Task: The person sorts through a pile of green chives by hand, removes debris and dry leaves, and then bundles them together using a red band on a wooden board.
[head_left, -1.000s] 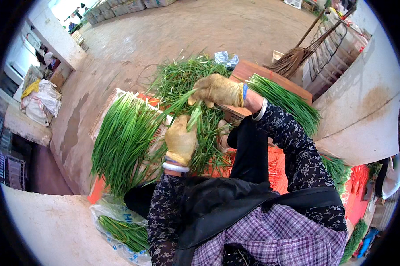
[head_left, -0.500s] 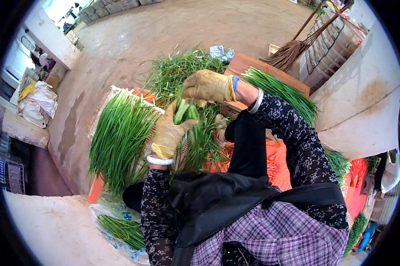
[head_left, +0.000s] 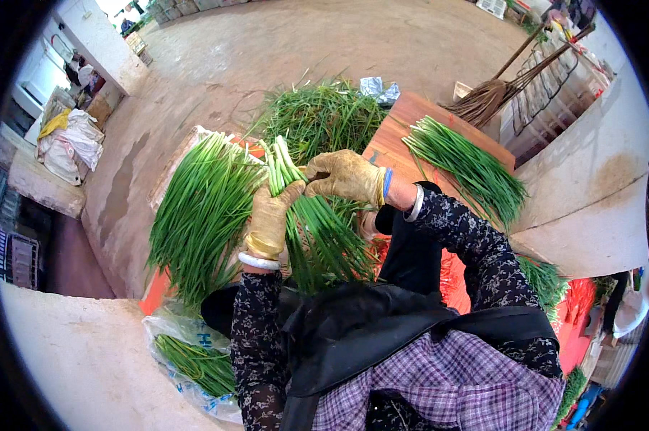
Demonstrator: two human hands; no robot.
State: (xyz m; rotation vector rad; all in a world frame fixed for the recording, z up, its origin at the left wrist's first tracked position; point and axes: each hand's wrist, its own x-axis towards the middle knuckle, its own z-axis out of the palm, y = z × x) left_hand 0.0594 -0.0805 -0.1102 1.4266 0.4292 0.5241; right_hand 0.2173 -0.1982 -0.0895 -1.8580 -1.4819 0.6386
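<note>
My left hand (head_left: 268,219), in a tan work glove, is closed around a bunch of garlic chives (head_left: 323,233). Its pale stem ends point away from me, and the green leaves fan down toward my lap. My right hand (head_left: 347,177), gloved alike, meets the bunch from the right with fingers curled and pinching just below the white stems. Exactly what its fingertips grip is partly hidden. Left of my left hand lies a large pile of chives (head_left: 202,208), stems facing away.
A heap of loose leaves (head_left: 321,118) lies beyond my hands. On the right, a wooden board (head_left: 400,118) bears another row of chives (head_left: 472,169). A twig broom (head_left: 486,97) leans by the wall. At lower left, more greens (head_left: 195,366) rest in a clear plastic bag (head_left: 220,411).
My right hand has come down and slightly right, now at the bunch's side. The bunch, blurred and mostly covered before, shows its white stems upright and leaves spread out.
</note>
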